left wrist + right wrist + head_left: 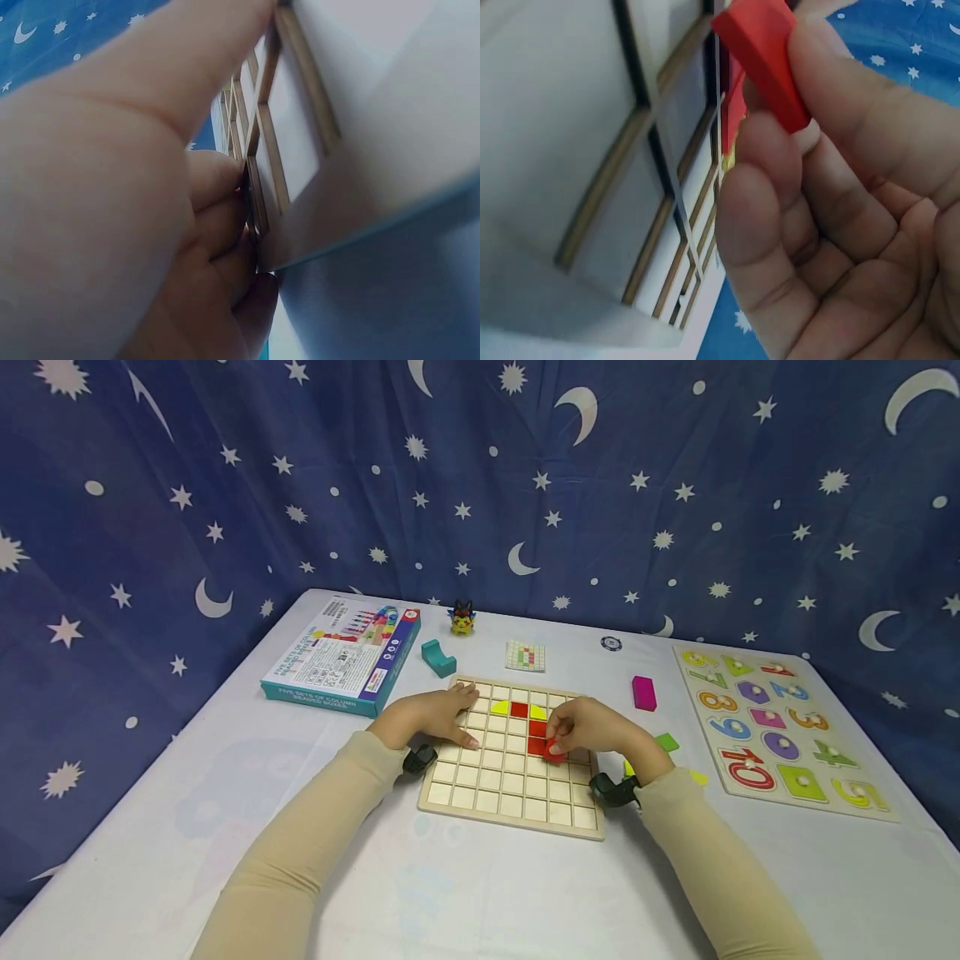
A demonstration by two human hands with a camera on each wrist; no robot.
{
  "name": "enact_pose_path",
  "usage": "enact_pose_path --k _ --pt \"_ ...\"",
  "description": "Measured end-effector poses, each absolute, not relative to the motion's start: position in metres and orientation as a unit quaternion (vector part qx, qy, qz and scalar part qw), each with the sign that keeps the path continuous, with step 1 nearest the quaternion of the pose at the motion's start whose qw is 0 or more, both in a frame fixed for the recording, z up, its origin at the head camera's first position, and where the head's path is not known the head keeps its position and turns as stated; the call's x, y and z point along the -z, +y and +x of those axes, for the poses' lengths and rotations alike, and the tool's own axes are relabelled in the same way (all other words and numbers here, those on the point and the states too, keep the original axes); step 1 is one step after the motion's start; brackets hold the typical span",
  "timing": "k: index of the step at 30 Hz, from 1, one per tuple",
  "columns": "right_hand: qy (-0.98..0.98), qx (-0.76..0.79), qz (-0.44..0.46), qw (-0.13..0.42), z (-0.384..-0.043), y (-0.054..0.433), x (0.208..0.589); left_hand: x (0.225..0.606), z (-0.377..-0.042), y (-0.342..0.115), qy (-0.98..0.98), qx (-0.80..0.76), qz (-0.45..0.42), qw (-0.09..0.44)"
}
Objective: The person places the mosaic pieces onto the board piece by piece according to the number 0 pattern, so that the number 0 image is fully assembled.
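A wooden grid board (498, 819) lies on the table before me. My left hand (431, 713) rests on its left edge, thumb and fingers spread; the left wrist view shows the thumb (217, 60) against the frame. Between thumb and fingertips my right hand (592, 727) pinches a red tile (765, 64), held over the right half of the grid. Red tiles (519, 709) sit in cells near the top and beside the right fingertips. Two yellow pieces with slanted edges (500, 707) flank the top red one. My right hand hides some cells.
A small pattern card (526, 656) lies behind the board. To the left are a boxed set (337, 656) and a teal arch block (438, 658). Rightward lie a magenta block (643, 693), a green piece (667, 742), and a number puzzle (780, 727). A small figurine (462, 618) stands behind.
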State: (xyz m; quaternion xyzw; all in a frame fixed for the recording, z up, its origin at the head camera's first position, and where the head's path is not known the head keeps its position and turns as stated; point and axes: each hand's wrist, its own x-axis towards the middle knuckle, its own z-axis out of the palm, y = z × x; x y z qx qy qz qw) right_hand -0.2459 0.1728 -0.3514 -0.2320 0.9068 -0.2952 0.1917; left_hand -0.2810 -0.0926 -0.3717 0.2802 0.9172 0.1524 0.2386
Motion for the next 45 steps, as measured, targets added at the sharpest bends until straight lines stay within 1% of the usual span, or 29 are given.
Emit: enact_pose_path --k 8,23,45 --pt "0.898 0.295 -0.251 0.209 -0.240 0.160 0.352 0.371 -0.281 -0.092 0.918 -0.143 0.284 0.236" --pt "0.907 0.263 -0.263 0.197 -0.235 0.148 0.358 0.374 -0.283 -0.093 0.918 -0.150 0.283 0.235" --pt "0.912 0.241 -0.263 0.201 -0.231 0.144 0.357 0.372 -0.280 -0.093 0.917 -0.151 0.281 0.238"
